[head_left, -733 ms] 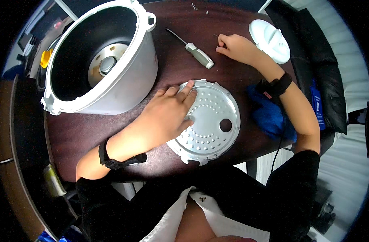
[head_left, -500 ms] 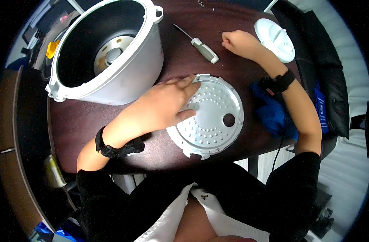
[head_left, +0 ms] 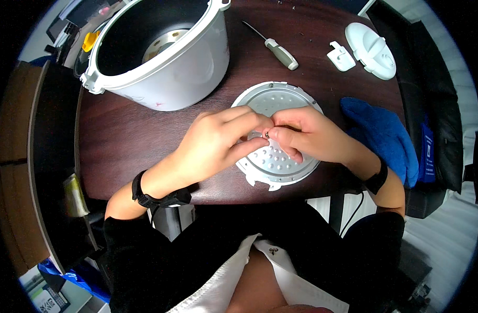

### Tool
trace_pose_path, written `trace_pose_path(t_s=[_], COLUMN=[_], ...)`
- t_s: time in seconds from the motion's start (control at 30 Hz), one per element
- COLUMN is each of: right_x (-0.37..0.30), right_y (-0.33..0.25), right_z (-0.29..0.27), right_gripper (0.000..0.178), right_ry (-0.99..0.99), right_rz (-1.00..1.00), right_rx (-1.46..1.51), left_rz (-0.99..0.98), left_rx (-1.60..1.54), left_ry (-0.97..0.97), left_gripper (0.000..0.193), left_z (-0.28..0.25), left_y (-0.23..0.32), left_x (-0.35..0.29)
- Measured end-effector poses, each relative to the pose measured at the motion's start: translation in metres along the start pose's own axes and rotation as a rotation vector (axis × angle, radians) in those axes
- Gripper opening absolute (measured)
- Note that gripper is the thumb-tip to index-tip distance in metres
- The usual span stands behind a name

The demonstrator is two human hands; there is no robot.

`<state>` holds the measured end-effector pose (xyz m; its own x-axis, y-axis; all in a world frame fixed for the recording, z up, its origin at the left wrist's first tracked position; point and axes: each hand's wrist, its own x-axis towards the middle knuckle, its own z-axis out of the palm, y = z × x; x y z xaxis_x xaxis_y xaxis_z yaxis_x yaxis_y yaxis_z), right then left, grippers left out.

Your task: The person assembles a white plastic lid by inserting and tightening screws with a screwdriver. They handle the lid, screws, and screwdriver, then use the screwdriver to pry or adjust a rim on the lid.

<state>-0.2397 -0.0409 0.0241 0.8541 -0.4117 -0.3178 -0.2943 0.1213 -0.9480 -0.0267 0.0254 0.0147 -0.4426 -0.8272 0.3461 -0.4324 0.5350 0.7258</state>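
Note:
My left hand [head_left: 215, 136] and my right hand [head_left: 317, 134] meet fingertip to fingertip above a round dimpled metal inner lid [head_left: 253, 171]. Between the pinched thumbs and fingers shows a tiny dark screw [head_left: 267, 134]; both hands touch it. The lid lies flat on the dark table with tabs along its rim, and my right hand covers part of it. Beyond the lid rests a screwdriver [head_left: 281, 54] with a grey-and-white handle, its shaft pointing away to the left.
A white rice cooker body [head_left: 184, 73] with a dark interior stands at the far left. To the far right lie an oval white plastic cover [head_left: 368, 52] and a small white plastic piece [head_left: 341, 57]. A blue cloth [head_left: 385, 138] sits by my right forearm. Small bits [head_left: 293, 7] lie at the back.
My right hand has come from the far side of the table to my left hand over the lid. My left hand has lifted from the lid's rim into a pinch. The view has shifted.

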Motion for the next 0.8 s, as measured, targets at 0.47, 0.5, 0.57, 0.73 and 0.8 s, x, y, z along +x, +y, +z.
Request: trace_pose_path(t_s=[0.47, 0.5, 0.57, 0.73, 0.8], right_x=[0.004, 0.007, 0.013, 0.018, 0.015], right_y=[0.013, 0.013, 0.015, 0.016, 0.024], right_z=[0.023, 0.022, 0.019, 0.002, -0.008], right_gripper=[0.018, 0.018, 0.017, 0.014, 0.014], right_ry=[0.359, 0.368, 0.371, 0.354, 0.406], right_rz=[-0.099, -0.113, -0.127, -0.047, -0.054], right_rx=[-0.137, -0.158, -0.181, -0.216, -0.229], left_rz=[-0.019, 0.005, 0.025, -0.245, -0.287], left_rx=[0.180, 0.182, 0.167, 0.156, 0.334], left_ry=[0.089, 0.118, 0.152, 0.098, 0.149], left_gripper=[0.012, 0.013, 0.015, 0.033, 0.042], left_z=[0.006, 0.007, 0.006, 0.008, 0.009], left_y=[-0.002, -0.005, -0.011, -0.016, -0.017], left_x=[-0.010, -0.009, -0.005, -0.001, -0.005])
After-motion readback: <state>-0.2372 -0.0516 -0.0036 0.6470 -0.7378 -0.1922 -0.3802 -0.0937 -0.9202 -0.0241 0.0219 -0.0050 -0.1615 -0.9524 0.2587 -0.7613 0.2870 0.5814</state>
